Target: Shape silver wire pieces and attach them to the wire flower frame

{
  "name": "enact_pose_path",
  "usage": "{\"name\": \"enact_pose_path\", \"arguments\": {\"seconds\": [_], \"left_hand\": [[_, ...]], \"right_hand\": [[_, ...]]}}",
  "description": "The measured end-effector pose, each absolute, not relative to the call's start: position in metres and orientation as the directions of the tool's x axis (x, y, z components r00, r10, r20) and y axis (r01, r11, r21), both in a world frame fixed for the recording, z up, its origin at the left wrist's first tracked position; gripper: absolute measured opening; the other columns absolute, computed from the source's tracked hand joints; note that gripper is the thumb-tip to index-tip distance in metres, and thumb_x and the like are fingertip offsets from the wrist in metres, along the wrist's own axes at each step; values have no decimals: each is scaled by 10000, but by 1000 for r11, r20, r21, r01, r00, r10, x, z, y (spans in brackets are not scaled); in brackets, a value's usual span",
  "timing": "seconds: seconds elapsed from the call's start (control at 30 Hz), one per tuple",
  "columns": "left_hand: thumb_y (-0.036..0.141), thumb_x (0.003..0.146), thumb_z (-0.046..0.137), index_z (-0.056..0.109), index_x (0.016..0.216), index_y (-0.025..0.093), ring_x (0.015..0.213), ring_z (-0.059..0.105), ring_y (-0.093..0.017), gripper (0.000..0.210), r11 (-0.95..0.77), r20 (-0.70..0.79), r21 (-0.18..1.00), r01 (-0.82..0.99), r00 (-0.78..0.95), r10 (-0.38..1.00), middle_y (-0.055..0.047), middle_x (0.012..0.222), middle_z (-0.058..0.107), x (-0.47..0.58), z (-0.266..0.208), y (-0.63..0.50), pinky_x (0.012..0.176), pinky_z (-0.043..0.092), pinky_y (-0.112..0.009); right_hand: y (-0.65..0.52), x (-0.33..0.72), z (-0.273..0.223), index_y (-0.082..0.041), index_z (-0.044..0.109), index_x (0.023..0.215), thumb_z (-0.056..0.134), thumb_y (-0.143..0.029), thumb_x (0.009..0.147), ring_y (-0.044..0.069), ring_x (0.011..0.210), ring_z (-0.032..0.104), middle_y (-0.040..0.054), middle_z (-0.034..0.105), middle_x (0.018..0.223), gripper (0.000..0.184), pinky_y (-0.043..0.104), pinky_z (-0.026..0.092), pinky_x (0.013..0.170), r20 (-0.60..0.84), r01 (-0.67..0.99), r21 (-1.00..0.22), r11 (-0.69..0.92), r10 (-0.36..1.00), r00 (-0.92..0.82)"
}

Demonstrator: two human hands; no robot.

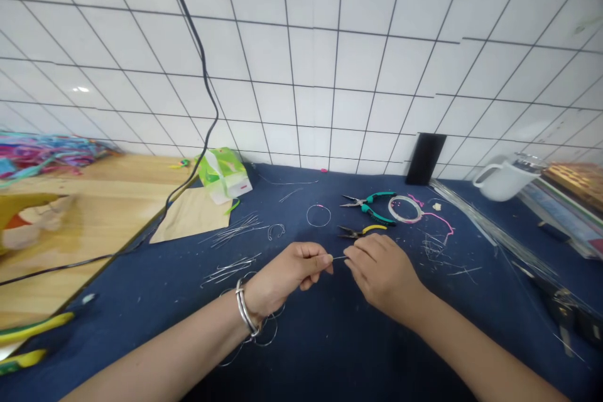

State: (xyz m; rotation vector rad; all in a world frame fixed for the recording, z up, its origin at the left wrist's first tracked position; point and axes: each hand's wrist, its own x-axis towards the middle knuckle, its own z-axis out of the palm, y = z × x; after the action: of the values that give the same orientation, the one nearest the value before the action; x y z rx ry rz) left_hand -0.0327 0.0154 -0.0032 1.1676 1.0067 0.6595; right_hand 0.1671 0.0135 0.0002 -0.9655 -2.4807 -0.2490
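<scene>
Both my hands meet over the middle of the dark blue cloth. A thin metal wire [339,258] spans the small gap between them. My left hand [301,264] pinches one end between thumb and forefinger. My right hand [379,267] closes on the other end, its fingertips partly hidden by the back of the hand. Just beyond the right hand lie yellow-handled pliers [362,232] and teal-handled long-nose pliers [370,204]. A wire ring [318,215] with a pink spot rests farther back. Wire loops [268,333] lie partly under my left wrist.
Cut wires [230,271] lie to the left, wire scraps [436,248] to the right. A clear coil [405,208] with pink thread sits at right. A green tissue pack [223,176], a black phone-like slab [425,159] and a white mug [504,179] stand near the tiled wall.
</scene>
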Motion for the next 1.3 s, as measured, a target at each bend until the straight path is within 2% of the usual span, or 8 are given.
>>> {"name": "enact_pose_path", "arguments": {"seconds": [0.13,0.37,0.5,0.63,0.8,1.03,1.2,1.3], "left_hand": [[388,792,563,634,752,134,479,374,-61,266,314,-293,949,35,471,832,34,559,447,-30,-2,11,460,257,-194],[367,814,546,646,856,128,546,458,-76,262,306,-249,952,-24,522,816,-4,658,528,-33,0,16,490,305,-193],[288,793,589,661,827,134,592,487,-89,173,178,-167,984,25,493,854,-11,682,553,-35,-2,19,544,366,-206],[238,808,578,681,799,150,646,516,-108,135,-160,100,984,78,503,859,-21,716,562,-37,1,18,632,416,-244],[206,840,539,688,845,159,686,536,-121,156,-422,294,894,150,515,806,-34,708,601,-40,5,19,662,433,-245],[143,835,513,678,903,162,787,565,-142,180,-554,360,766,325,498,789,-58,826,641,-44,13,17,714,439,-256],[187,786,582,656,774,149,620,528,-104,83,-172,96,970,170,382,919,-9,698,583,-40,9,17,606,432,-231],[218,768,611,638,772,138,584,507,-85,84,76,-66,997,-9,402,913,2,684,568,-39,3,19,575,421,-214]], "right_hand": [[10,167,-3,-138,589,976,425,-124,862,160,638,462,29,557,666,200,325,337,606,474,611,82,787,509,-719],[14,169,-6,-142,595,944,413,-108,862,151,610,440,22,564,644,203,310,307,596,505,628,27,778,531,-681],[12,167,1,-163,599,845,391,-139,882,136,621,476,19,589,673,213,287,333,622,475,612,-237,754,640,-604],[7,165,14,-183,587,799,432,-213,890,104,660,526,-13,600,706,182,225,370,643,348,523,-586,619,775,-527],[4,165,24,-193,566,724,440,-273,886,84,557,477,-45,503,598,221,192,358,542,182,502,-738,450,850,-494],[9,161,10,-212,580,809,438,-246,886,102,599,515,-35,549,653,164,214,408,567,189,591,-657,468,861,-472],[13,165,-1,-162,548,1070,536,-175,832,194,936,539,97,578,1018,238,337,452,814,560,605,-333,723,668,-490],[14,172,-1,-145,541,1092,568,-101,798,207,945,535,118,576,1018,299,357,463,816,648,573,-179,800,534,-542]]}}
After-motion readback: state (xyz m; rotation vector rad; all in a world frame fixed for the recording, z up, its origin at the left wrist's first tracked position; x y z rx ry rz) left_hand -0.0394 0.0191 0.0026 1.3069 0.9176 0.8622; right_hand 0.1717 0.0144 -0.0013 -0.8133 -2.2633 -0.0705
